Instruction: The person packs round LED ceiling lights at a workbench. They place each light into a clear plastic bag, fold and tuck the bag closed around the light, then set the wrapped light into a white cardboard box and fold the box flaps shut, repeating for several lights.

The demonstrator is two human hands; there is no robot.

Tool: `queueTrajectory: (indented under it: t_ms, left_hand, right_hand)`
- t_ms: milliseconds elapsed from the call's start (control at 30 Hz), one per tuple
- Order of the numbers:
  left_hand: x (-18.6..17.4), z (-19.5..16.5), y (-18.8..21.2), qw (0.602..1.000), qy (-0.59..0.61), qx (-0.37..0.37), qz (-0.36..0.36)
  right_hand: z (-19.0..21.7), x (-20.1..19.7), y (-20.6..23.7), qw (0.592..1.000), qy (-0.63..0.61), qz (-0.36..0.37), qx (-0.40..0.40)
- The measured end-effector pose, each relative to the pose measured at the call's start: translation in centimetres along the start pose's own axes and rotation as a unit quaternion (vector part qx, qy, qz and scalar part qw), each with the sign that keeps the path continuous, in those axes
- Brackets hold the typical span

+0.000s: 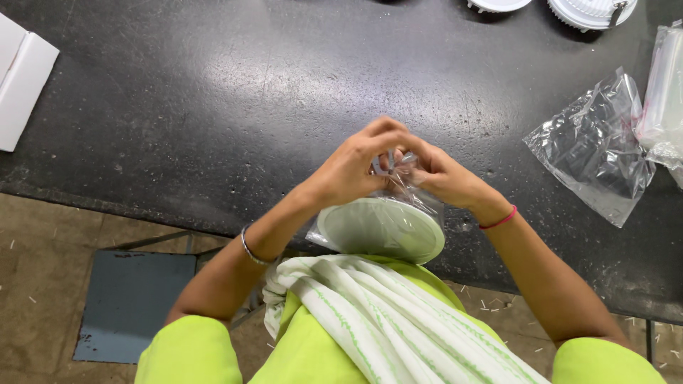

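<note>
Left hand and right hand both pinching the gathered mouth of a clear plastic bag, round white lamp inside it, held over the dark bench edge, empty bag lying well apart.

**Where things sit around the two hands**

The left hand and right hand meet above the table, fingers together on the neck of a plastic bag. A round disc sits in that bag, just below both hands. Well off to the right lies an empty bag. Far left lies a box. Beyond the hands, at the far edge, rest two round fixtures.
</note>
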State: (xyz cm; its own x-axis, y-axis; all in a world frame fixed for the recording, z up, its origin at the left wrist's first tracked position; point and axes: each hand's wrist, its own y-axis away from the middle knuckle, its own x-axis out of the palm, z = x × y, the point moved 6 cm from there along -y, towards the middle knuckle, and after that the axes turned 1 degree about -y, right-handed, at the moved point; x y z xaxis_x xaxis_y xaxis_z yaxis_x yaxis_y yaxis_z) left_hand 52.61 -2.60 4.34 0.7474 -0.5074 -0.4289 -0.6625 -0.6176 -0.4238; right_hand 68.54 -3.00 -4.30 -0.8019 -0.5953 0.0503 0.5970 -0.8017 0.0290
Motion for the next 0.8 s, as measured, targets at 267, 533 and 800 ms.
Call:
queueTrajectory:
  t_ms: [267,533,800]
  left_hand:
    - [-0.3,0.2,1.7,0.994,-0.064,0.084,0.004]
    - [-0.3,-0.5,2.6,0.958,-0.235,0.134,0.093]
    - [-0.1,0.6,4.9,0.974,-0.201,0.046,0.09]
  right_hand:
    - [0.0,0.3,0.4,0.998,-0.04,0.009,0.057]
    - [1.3,0.5,-0.3,0.997,0.007,0.044,0.06]
    - [2.9,0.2,0.5,0.991,0.1,0.044,0.073]
